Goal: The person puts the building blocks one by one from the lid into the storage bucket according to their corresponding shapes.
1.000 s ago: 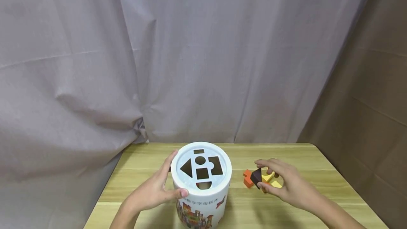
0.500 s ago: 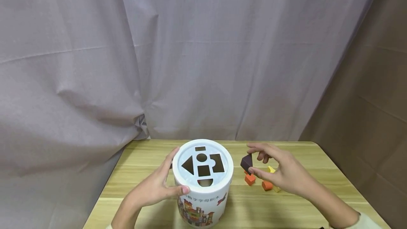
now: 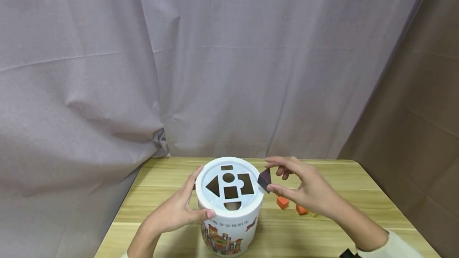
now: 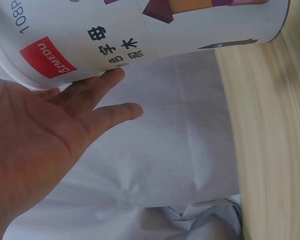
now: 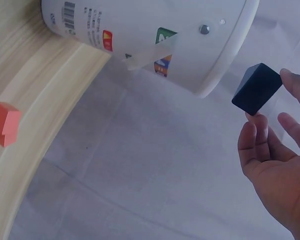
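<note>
A white bucket (image 3: pixel 229 226) with printed pictures stands on the table, its lid (image 3: pixel 211 201) cut with several shaped holes. My left hand (image 3: pixel 175 210) holds the bucket at its left side, thumb at the near rim and fingers along the wall; the left wrist view shows those fingers against the printed side. Beside the lid's right edge, my right hand (image 3: pixel 305 186) pinches a dark triangular block (image 3: pixel 264 180) between thumb and fingertips. In the right wrist view that dark block (image 5: pixel 257 89) is held up off the table, near the bucket's rim.
Orange blocks (image 3: pixel 282 202) and a yellow block (image 3: pixel 312 213) lie on the wooden table (image 3: pixel 322 242) right of the bucket, partly under my right hand in view. A grey curtain (image 3: pixel 222 71) hangs behind the table, with a brownish one (image 3: pixel 412 130) along the right.
My right hand has lifted the dark triangular block away from the other blocks and carried it left to the lid's edge. My left hand stays on the bucket.
</note>
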